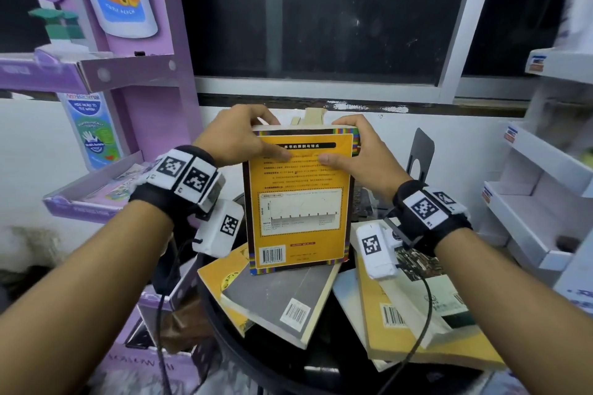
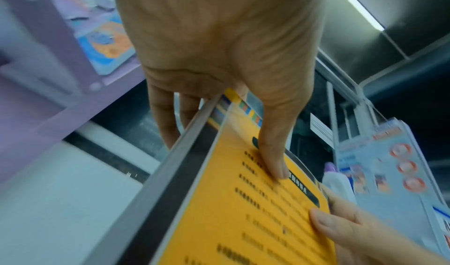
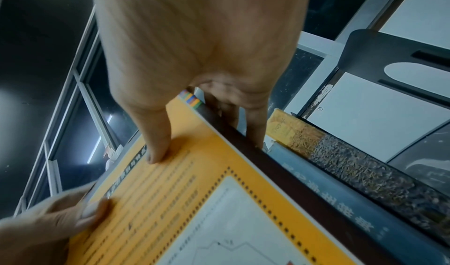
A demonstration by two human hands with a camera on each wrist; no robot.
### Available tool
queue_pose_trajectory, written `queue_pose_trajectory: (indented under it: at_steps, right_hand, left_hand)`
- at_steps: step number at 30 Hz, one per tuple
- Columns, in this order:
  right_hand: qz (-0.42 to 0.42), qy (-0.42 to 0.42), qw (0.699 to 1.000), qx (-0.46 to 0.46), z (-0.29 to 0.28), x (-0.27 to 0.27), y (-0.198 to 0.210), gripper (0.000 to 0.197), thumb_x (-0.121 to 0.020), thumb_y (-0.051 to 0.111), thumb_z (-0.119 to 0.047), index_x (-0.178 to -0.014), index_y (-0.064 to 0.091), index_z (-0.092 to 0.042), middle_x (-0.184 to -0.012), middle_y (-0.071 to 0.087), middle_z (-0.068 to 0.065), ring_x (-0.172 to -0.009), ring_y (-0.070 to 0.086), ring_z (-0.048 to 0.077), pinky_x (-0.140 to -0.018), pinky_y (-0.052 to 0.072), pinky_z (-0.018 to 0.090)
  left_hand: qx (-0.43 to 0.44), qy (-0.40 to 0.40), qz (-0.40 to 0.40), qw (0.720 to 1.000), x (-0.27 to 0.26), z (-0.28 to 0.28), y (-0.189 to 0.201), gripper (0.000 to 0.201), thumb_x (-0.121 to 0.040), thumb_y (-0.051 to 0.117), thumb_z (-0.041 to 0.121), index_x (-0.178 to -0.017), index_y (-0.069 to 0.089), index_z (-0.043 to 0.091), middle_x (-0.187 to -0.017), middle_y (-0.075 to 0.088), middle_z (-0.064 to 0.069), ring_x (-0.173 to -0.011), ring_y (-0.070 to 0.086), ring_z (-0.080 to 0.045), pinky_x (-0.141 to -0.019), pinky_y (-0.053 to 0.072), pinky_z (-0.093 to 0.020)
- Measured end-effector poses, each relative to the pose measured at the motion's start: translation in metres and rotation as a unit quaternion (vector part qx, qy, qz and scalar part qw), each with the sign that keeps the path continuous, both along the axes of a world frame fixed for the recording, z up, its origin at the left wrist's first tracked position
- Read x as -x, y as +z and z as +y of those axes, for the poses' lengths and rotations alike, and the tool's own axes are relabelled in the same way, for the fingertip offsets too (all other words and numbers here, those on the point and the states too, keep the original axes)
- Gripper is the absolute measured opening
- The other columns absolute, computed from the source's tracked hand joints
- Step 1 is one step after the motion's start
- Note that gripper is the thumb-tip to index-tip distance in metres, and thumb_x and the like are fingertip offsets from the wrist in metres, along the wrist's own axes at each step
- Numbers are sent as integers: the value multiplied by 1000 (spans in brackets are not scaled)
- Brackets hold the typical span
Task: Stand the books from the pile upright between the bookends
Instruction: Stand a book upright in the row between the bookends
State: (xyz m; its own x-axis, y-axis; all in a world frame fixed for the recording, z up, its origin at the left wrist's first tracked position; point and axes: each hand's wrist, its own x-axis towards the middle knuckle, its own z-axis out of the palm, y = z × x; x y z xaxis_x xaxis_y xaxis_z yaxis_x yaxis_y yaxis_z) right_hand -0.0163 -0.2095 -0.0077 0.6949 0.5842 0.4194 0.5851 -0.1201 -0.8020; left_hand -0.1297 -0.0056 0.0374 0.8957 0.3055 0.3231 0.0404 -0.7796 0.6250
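Nearest, the pile (image 1: 321,295) of flat-lying books shows barcodes on a grey and a cream cover. On it stands the orange book (image 1: 298,195), upright, back cover with barcode, graph and the Chinese heading "本书的原则与特点". The left hand (image 1: 239,134) and right hand (image 1: 354,150) pinch its top corners, thumbs on the cover. Behind stand upright books, one spine (image 3: 360,174) in partly legible gold capitals, and a black bookend (image 1: 420,153). A purple display (image 1: 86,125) reads "Antibacterial".
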Motion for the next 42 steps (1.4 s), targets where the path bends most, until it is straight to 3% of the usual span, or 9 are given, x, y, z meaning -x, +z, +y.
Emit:
queue_pose_trajectory:
  at_steps: [3,7,13,16,21,29,33,38,42]
  right_hand:
    - [10,9,1000,2,1,-1,3,48,-85,72,-23,-125,45,-24,-119,63,0,-104,66,17,-87,57,44]
    - [7,-5,1000,-15,2,3,6,45,-82,75,-20,-118,48,-24,-114,64,-1,-99,67,16,-82,59,41]
    - [-7,5,1000,1,-3,13,14,42,-77,78,-22,-103,46,-27,-108,67,1,-94,69,18,-74,61,34]
    - [-12,41,998,42,-8,19,25,40,-78,78,-20,-103,48,-28,-112,66,-2,-88,71,17,-70,61,30]
    - [-2,76,993,93,-16,33,41,53,-79,76,-19,-127,56,-29,-112,63,-11,-87,71,10,-65,57,20]
    - [-37,9,992,118,-26,47,62,56,-78,78,-20,-129,58,-28,-98,67,-15,-78,71,6,-62,55,16]
    - [-61,-36,993,94,-38,49,69,50,-80,77,-19,-127,61,-22,-102,71,-5,-83,71,8,-76,59,29]
    - [-71,-84,989,99,-58,47,80,47,-80,77,-21,-125,62,-22,-102,71,-4,-85,69,8,-78,58,30]
    - [-78,-122,983,110,-76,42,87,48,-80,76,-22,-126,60,-20,-102,71,-2,-85,69,10,-76,58,30]
  left_hand:
    - [166,-17,-83,983,1,8,-21,58,-58,89,25,-108,60,23,-105,66,-2,-90,68,-18,-75,57,-32]
    - [334,-28,-166,928,-2,3,-48,62,-66,83,15,-120,53,19,-106,68,-4,-93,69,-20,-72,57,-27]
    - [460,-64,-223,857,-9,-2,-61,64,-63,80,12,-121,53,16,-106,70,-12,-96,69,-31,-79,57,-42]
    - [483,-95,-229,840,-10,-5,-62,56,-66,77,8,-117,55,16,-108,68,-16,-96,69,-33,-78,58,-42]
    - [482,-131,-213,839,-16,-4,-59,45,-79,67,1,-120,53,11,-100,71,-11,-88,71,-27,-69,58,-34]
    - [467,-188,-176,846,-32,-10,-47,52,-85,64,8,-132,43,2,-105,70,-13,-94,70,-27,-72,57,-33]
    - [439,-200,-150,863,-44,-22,-34,60,-76,67,21,-131,48,8,-109,69,-11,-96,69,-24,-76,56,-32]
    - [370,-194,-122,900,-66,-39,-27,56,-77,65,39,-129,54,20,-120,66,-8,-111,61,-23,-92,48,-39]
    - [354,-166,-152,908,-86,-51,-20,37,-90,59,34,-125,59,22,-122,63,-8,-111,59,-21,-84,47,-30]
